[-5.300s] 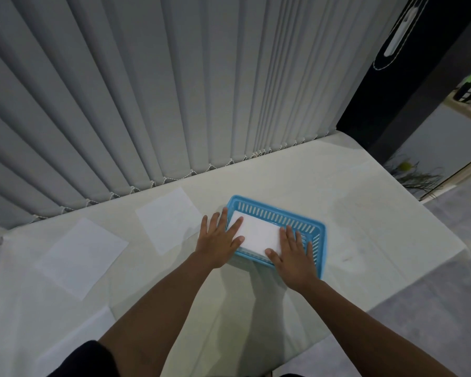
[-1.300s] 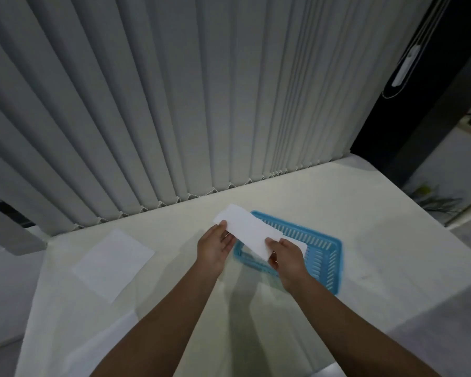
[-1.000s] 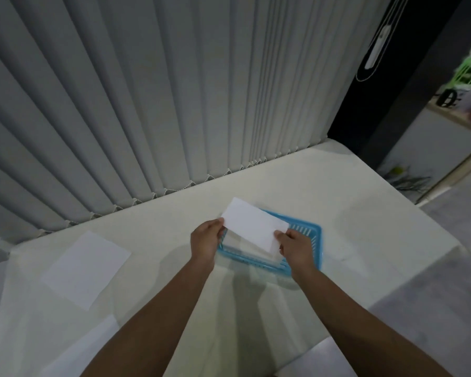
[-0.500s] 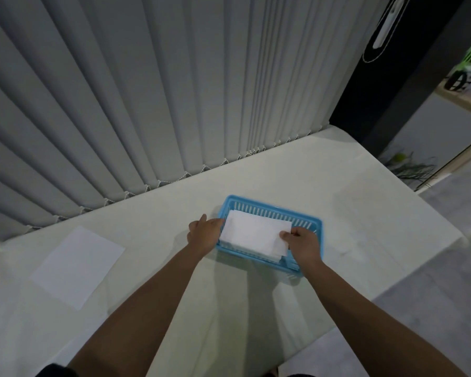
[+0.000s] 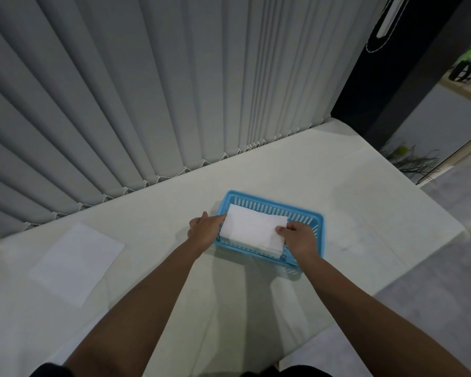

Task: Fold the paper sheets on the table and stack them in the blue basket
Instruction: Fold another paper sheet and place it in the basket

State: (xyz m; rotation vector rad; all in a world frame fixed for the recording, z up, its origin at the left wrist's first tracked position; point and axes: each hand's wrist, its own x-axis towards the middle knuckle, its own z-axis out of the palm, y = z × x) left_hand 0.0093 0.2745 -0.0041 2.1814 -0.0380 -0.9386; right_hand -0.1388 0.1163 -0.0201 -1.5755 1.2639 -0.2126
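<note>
A blue slatted basket [image 5: 307, 213] sits on the white table a little right of centre. A folded white paper sheet [image 5: 252, 229] lies on top of other folded sheets inside it. My left hand [image 5: 204, 231] pinches the sheet's left end at the basket's left wall. My right hand [image 5: 298, 238] pinches its right end, inside the basket. One flat unfolded sheet [image 5: 75, 262] lies on the table far to the left.
Grey vertical blinds [image 5: 174, 91] hang along the table's far edge. The table's right edge [image 5: 433, 213] drops to a grey floor. A dark panel [image 5: 405, 63] stands at the back right.
Both hands brought the folded sheet over from above the table and lowered it into the basket onto the stack. Over the last half second it has settled slightly lower.
</note>
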